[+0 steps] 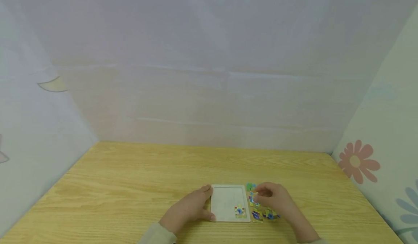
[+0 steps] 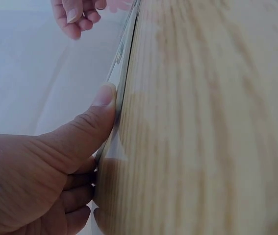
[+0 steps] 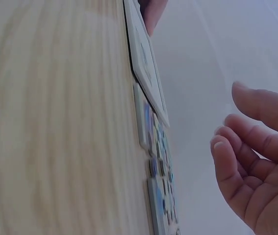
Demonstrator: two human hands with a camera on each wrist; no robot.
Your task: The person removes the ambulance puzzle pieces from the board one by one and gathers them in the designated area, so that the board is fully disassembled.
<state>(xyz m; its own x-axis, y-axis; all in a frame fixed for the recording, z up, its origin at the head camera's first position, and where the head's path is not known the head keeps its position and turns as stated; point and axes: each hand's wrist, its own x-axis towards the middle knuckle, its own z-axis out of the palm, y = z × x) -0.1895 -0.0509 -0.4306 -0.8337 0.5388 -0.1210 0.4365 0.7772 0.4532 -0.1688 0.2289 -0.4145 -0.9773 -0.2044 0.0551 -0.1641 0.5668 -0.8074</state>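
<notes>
A white puzzle tray [image 1: 224, 199] lies on the table, with one colourful jigsaw piece [image 1: 240, 211] in its lower right corner. My left hand [image 1: 191, 207] holds the tray by its left side, thumb at the near corner and fingers farther up the edge. In the left wrist view the thumb [image 2: 92, 115] presses on the tray's rim. Over the loose jigsaw pieces [image 1: 257, 216] at the tray's right hovers my right hand [image 1: 275, 199]. Its fingers [image 3: 229, 161] are loosely bent, the thumb apart from them, and nothing shows between them in the right wrist view.
The wooden table [image 1: 130, 178] reaches back to a pale cloth wall [image 1: 209, 91]. Cloth walls also stand at both sides, the right one printed with flowers [image 1: 358, 161]. Several loose pieces lie close together, some partly hidden beneath the right hand.
</notes>
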